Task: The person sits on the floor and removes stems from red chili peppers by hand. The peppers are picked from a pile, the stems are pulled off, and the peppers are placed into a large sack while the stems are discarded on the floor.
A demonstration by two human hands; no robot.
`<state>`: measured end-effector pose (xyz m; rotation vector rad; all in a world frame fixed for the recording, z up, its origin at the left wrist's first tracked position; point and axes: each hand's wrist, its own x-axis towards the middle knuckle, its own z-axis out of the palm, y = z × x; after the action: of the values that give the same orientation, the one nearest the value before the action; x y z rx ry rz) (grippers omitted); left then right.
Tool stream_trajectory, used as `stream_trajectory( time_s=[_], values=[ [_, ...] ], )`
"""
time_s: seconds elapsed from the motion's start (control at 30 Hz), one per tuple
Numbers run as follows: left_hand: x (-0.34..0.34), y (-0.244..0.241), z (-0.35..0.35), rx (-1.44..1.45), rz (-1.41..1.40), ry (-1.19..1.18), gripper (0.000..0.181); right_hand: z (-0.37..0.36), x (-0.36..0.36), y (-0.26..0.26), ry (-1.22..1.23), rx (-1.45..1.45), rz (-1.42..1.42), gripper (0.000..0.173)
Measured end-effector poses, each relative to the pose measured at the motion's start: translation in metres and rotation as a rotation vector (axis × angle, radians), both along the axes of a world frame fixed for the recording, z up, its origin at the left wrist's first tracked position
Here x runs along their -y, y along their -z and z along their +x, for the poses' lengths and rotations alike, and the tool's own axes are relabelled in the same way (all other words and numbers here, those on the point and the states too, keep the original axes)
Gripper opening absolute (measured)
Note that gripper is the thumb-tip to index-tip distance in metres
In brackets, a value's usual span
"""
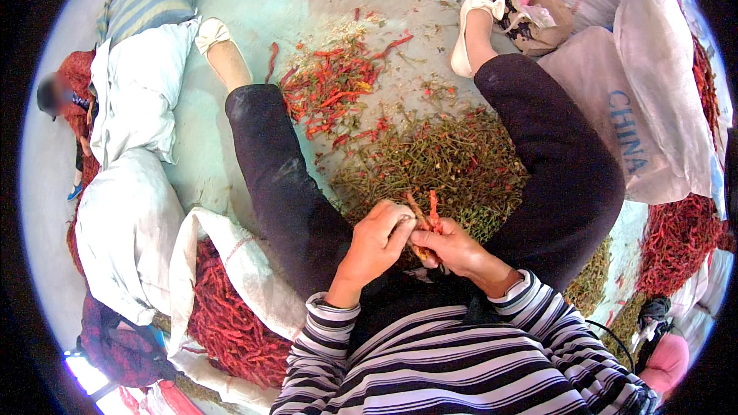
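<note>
Before my lap, my right hand (458,248) is closed around a few dried red chili peppers (434,205), whose ends stick out above and below the fingers. My left hand (375,236) meets it from the other side, thumb and fingers pinched together at a brownish pepper (416,207); the exact contact is partly hidden by the fingers. Just beyond the hands, between my legs, lies a heap of green-brown stems (450,167). Farther off on the floor is a loose pile of red and orange chili pieces (331,89).
An open white woven sack (230,236) of dried red chilies (225,311) stands at my left. Full white sacks (135,86) line that side, with a person (72,92) behind them. More sacks (594,86), a patterned bag (533,29) and a chili heap (680,242) are at right.
</note>
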<state>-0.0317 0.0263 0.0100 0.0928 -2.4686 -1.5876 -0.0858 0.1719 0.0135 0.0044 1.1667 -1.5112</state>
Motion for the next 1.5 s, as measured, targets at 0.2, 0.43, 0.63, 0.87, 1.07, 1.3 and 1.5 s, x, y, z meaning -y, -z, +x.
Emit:
stream_trajectory(
  time_s=[0.2, 0.43, 0.63, 0.87, 1.07, 1.3, 1.5],
  values=[
    [0.076, 0.042, -0.054, 0.331, -0.577, -0.194, 0.019, -0.007, 0.001, -0.011, 0.166, 0.263, -0.155, 0.012],
    [0.137, 0.135, -0.086, 0.586, -0.637, -0.279, 0.023, -0.007, 0.007, -0.007, 0.205, 0.212, -0.246, 0.013],
    [0.114, 0.113, -0.076, 0.447, 0.126, -0.406, 0.017, -0.014, 0.004, -0.010, 0.363, 0.245, -0.130, 0.005],
    [0.036, 0.022, -0.021, 0.320, 0.449, -0.297, 0.005, -0.016, 0.003, 0.000, 0.360, -0.032, 0.003, 0.018],
    [-0.004, -0.008, 0.008, 0.184, 0.255, -0.110, 0.008, -0.009, 0.005, -0.002, 0.243, -0.244, -0.040, 0.013],
    [0.008, -0.035, 0.041, 0.109, -0.141, -0.200, 0.008, -0.001, 0.007, -0.015, 0.140, -0.422, -0.076, 0.007],
    [0.104, -0.067, 0.218, 0.497, -0.621, -0.849, 0.014, -0.001, 0.002, -0.028, 0.314, 0.003, -0.153, 0.009]
  ],
)
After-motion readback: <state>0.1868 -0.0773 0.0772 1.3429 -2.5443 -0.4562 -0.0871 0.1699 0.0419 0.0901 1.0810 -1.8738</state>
